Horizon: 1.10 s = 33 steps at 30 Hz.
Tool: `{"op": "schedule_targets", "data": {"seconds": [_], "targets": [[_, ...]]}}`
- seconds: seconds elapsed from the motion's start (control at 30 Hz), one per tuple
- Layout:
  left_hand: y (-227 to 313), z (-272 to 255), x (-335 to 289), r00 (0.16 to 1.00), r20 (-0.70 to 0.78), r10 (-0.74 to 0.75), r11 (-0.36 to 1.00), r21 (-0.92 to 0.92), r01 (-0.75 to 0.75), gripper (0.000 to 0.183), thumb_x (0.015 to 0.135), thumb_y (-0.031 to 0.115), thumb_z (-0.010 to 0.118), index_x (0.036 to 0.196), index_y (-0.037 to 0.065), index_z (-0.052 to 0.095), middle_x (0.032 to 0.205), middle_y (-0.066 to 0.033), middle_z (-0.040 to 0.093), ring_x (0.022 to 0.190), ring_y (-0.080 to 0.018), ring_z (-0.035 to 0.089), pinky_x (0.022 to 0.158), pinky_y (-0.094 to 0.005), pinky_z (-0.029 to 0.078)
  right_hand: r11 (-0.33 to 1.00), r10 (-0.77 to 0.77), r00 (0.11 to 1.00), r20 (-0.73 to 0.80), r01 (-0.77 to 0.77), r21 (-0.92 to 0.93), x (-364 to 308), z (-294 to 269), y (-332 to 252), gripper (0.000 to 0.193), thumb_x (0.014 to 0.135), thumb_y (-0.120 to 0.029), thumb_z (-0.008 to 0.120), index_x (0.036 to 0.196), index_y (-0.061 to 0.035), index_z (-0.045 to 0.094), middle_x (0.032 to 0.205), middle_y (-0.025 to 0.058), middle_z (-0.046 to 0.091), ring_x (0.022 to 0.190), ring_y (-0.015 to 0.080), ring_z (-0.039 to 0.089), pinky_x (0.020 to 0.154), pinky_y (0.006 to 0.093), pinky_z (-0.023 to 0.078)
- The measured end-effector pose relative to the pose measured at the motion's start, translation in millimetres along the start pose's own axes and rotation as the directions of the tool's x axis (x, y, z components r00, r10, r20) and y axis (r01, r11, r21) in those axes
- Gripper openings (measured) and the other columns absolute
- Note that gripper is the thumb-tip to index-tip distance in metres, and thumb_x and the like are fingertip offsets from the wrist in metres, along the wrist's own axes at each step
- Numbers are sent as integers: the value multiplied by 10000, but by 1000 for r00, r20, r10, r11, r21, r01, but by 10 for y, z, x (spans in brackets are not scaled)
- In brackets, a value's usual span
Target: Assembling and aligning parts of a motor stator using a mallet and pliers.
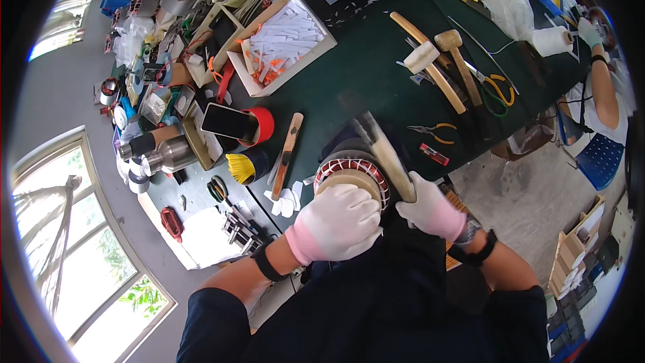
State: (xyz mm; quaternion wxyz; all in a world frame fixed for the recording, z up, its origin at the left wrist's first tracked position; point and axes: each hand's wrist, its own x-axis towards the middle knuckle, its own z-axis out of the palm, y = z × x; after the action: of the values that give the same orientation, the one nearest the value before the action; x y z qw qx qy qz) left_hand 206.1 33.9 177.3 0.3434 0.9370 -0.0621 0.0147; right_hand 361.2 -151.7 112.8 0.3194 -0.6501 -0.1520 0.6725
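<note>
A round ring with red-brown winding and white lacing (386, 191), like a motor stator, stands at the table's near edge. A tan round piece (349, 180) sits in its middle. My left hand (339, 223), in a white and pink glove, curls its fingers over the near side of this tan piece and grips it. My right hand (430, 208), gloved alike, is closed round the lower end of a pale wooden bar (390, 161). The bar slants up and left, close beside the ring; its far end is blurred. Both hands' fingertips are partly hidden.
Left of the ring lie a wooden-handled tool (289, 151), a black phone (228, 123) and a red roll (265, 124). White strips fill a box (326, 44) behind. Mallets (422, 58), scissors (497, 91) and pliers (433, 131) lie right. Another person's arm (603, 87) shows far right.
</note>
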Motion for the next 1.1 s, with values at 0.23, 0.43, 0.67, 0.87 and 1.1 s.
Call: {"op": "schedule_targets", "data": {"seconds": [0.23,0.43,0.67,0.87,1.1], "targets": [[124,40,-1,959,-184,-215,971,67,231,289,701,127,810,966,62,714,991,-69,725,898,-278,708,825,-420,565,972,-211,927,-309,232,34,103,-381,72,354,853,-95,736,1149,38,595,723,149,664,674,315,703,663,416,568],[-6,-51,-41,979,-172,-114,989,71,128,252,693,115,823,927,70,742,951,-50,737,878,-259,726,808,-401,587,848,-221,972,-83,149,-509,-25,-275,-127,331,876,-135,717,1140,14,584,802,265,699,813,470,722,719,507,572],[-219,-144,-17,996,-43,83,991,-101,-87,327,684,136,826,985,63,722,988,-78,732,909,-277,724,812,-412,582,878,-258,963,-80,199,-434,140,-17,57,285,866,-130,713,1073,9,574,832,271,709,825,468,724,773,519,586],[66,26,-11,918,-315,-241,959,70,276,283,681,49,768,959,57,714,989,-99,746,883,-311,728,787,-442,564,943,-168,893,-417,269,198,87,-679,-560,269,848,-75,705,1091,-6,615,783,122,668,641,175,671,562,310,535],[-46,-86,36,976,-145,-162,982,73,173,257,666,66,784,919,64,735,921,-76,737,859,-283,729,773,-418,573,887,-288,956,-52,246,-390,158,-643,-308,287,852,-94,709,1081,29,588,760,187,688,717,303,745,627,406,570]]}}
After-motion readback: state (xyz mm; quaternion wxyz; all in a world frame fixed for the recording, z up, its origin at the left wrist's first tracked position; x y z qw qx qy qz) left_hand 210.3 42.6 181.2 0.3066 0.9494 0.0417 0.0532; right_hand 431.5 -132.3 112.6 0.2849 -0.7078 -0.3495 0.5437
